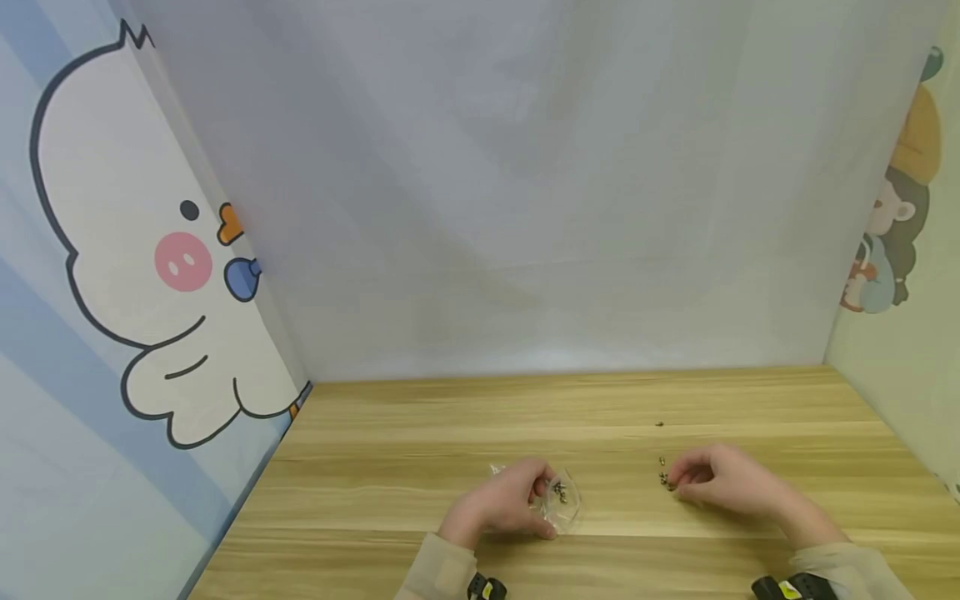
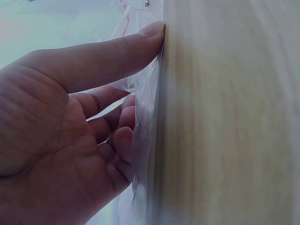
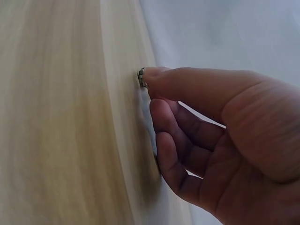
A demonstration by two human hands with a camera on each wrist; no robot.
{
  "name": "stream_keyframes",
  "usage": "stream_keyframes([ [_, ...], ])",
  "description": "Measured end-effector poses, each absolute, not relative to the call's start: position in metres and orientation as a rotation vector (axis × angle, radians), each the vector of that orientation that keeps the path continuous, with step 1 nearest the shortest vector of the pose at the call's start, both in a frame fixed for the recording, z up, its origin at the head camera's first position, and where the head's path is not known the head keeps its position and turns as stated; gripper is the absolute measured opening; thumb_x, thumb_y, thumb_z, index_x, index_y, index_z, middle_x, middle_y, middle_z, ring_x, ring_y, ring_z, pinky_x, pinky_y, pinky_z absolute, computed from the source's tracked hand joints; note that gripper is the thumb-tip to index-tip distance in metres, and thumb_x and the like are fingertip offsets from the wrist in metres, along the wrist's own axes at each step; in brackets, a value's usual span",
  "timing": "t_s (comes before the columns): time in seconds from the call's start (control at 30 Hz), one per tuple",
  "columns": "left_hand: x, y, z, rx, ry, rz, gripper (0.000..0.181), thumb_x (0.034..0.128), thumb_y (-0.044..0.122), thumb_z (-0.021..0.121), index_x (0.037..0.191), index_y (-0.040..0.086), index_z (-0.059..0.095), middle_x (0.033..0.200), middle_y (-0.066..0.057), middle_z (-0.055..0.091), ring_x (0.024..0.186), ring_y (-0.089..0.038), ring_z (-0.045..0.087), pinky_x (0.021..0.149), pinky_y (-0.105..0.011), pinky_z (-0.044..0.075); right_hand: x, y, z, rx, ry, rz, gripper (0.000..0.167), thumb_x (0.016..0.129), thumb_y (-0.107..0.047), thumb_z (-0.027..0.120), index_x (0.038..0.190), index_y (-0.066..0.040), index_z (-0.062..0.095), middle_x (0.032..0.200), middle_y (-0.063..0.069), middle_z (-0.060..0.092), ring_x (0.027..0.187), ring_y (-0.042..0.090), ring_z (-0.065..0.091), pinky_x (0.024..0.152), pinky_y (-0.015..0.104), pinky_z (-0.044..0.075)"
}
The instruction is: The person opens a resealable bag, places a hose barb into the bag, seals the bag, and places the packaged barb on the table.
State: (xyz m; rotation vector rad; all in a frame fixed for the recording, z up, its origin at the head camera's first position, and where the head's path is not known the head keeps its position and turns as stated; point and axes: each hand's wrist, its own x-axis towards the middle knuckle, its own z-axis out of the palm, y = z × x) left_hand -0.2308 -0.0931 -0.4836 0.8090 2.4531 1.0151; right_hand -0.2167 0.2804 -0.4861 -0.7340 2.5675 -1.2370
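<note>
My left hand (image 1: 510, 497) grips a clear plastic bag (image 1: 572, 518), its thumb along the bag near the mouth. Several small metal pieces (image 1: 560, 492) lie inside the bag; they look like tiny screws, but are too small to tell. In the left wrist view, curled fingers (image 2: 124, 143) stand behind the crumpled film (image 2: 145, 117), and a reddish strip crosses the bag. Over to the right, my right hand (image 1: 731, 483) pinches at a small cluster of metal pieces (image 1: 663, 478) on the tabletop. The right wrist view shows metal pieces (image 3: 141, 77) at the thumb tip; the index fingertip is hidden.
The wood-grain table (image 1: 375, 467) meets a pale grey curtain (image 1: 525, 208) at its back edge. A single small dark piece (image 1: 660, 424) lies behind the cluster. Printed walls stand at the left (image 1: 97, 392) and right (image 1: 900, 350).
</note>
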Motion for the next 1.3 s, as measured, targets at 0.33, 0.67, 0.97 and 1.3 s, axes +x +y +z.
stream_keyframes([
  [0.33, -0.2302, -0.0924, -0.4836, 0.817, 2.454, 1.033, 0.055, 0.0728, 0.002, 0.098, 0.114, 0.010, 0.062, 0.096, 0.002, 0.055, 0.083, -0.008, 0.049, 0.077, -0.023, 0.046, -0.2171, 0.2789, -0.4879, -0.791, 2.606, -1.185, 0.006, 0.094, -0.010, 0.081, 0.099, -0.010, 0.077, 0.095, -0.007, 0.074, 0.084, 0.003, 0.066, 0.075, 0.028, 0.057],
  [0.67, -0.2296, -0.0924, -0.4845, 0.813, 2.464, 1.008, 0.053, 0.0732, 0.005, 0.098, 0.112, 0.011, 0.062, 0.096, 0.003, 0.055, 0.083, -0.007, 0.049, 0.076, -0.023, 0.046, -0.2169, 0.2796, -0.4889, -0.778, 2.593, -1.198, 0.008, 0.094, -0.010, 0.081, 0.101, -0.008, 0.078, 0.096, -0.006, 0.074, 0.085, 0.003, 0.065, 0.074, 0.027, 0.056],
  [0.97, -0.2292, -0.0919, -0.4821, 0.821, 2.463, 1.013, 0.053, 0.0732, 0.004, 0.098, 0.112, 0.009, 0.062, 0.096, 0.002, 0.055, 0.083, -0.008, 0.049, 0.076, -0.023, 0.045, -0.2176, 0.2798, -0.4883, -0.764, 2.608, -1.175, 0.005, 0.093, -0.006, 0.081, 0.097, -0.010, 0.078, 0.094, -0.006, 0.075, 0.083, 0.001, 0.065, 0.073, 0.027, 0.056],
  [1.3, -0.2294, -0.0927, -0.4820, 0.813, 2.456, 1.027, 0.054, 0.0732, 0.003, 0.098, 0.113, 0.009, 0.062, 0.096, 0.002, 0.055, 0.083, -0.007, 0.049, 0.077, -0.023, 0.046, -0.2167, 0.2806, -0.4876, -0.763, 2.632, -1.093, 0.004, 0.096, -0.012, 0.079, 0.097, -0.015, 0.078, 0.094, -0.011, 0.073, 0.083, 0.000, 0.062, 0.074, 0.027, 0.055],
])
